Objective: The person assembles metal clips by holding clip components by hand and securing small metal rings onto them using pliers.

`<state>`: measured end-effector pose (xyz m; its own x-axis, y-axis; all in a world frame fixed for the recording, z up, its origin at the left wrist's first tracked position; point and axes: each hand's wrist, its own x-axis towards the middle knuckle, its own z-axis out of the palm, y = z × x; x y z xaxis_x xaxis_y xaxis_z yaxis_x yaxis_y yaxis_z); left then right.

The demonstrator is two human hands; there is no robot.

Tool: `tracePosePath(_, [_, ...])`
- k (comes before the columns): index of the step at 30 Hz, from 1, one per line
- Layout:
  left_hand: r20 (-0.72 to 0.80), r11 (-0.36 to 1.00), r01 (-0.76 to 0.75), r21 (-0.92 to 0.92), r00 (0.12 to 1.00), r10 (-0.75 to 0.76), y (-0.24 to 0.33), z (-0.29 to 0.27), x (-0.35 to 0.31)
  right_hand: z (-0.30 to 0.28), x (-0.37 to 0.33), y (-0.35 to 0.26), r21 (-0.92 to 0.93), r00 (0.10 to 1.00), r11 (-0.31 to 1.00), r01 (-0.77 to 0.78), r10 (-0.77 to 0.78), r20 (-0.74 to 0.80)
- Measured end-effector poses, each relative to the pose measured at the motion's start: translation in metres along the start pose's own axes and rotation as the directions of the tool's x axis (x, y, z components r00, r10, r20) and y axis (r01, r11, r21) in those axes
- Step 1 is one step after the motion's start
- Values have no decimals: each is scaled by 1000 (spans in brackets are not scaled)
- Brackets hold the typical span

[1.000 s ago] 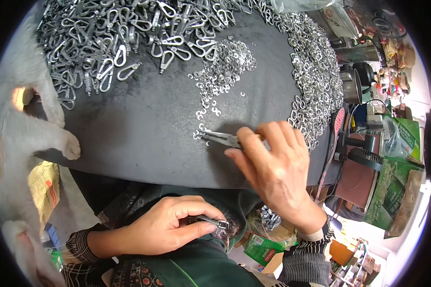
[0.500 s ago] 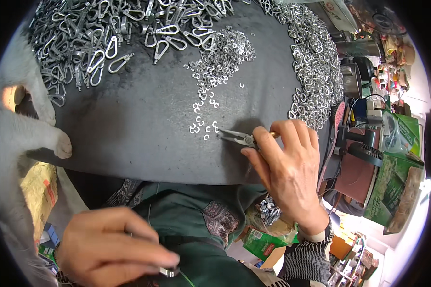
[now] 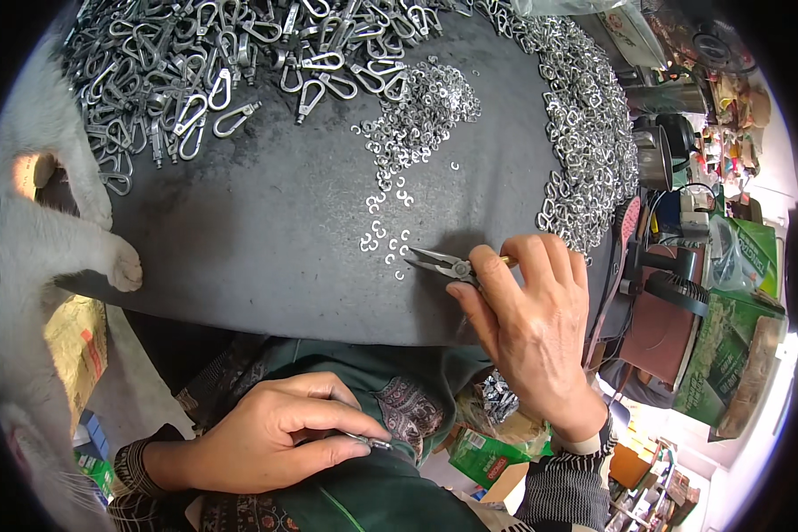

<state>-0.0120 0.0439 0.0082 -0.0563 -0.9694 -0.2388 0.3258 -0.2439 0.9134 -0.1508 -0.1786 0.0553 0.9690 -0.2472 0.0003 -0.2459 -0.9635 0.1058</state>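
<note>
My right hand [image 3: 532,328] grips small pliers [image 3: 443,264], tips open beside loose little rings [image 3: 383,239] on the dark surface [image 3: 266,213]. My left hand [image 3: 275,434], down at my lap, pinches a small metal piece [image 3: 372,441]. Cat paw [image 3: 124,266] rests at surface edge.

Your right hand [image 3: 532,328] rests on the near right part of the surface [image 3: 266,230], holding pliers [image 3: 443,264] whose tips point left at a few small split rings [image 3: 386,244] just beside them. Behind these, a trail of rings runs back to a small heap [image 3: 421,106]. Snap hooks [image 3: 195,71] are piled at the far left, linked rings [image 3: 590,142] along the right edge. Your left hand [image 3: 275,434] lies below the surface, over your lap. A cat's paw [image 3: 124,266] sits on the left edge.
</note>
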Motion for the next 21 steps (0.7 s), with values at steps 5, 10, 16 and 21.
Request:
tracePosePath(5, [-38,1000,-11,-28,999,10,1,-2,2,1,4,-2,-19,999,1000,22,-23,-29])
tracePosePath(10, [-87,998,-40,-51,996,36,3,-3,4,0,9,3,-46,994,995,87,-89,-55])
tracePosePath(16, [-226,998,-51,-23,973,45,-1,-3,4,-10,14,5,-50,990,989,139,-139,3])
tracePosePath(21, [-214,906,139,-400,947,-240,7,-4,9,-24,10,9,250,938,905,345,-342,-55])
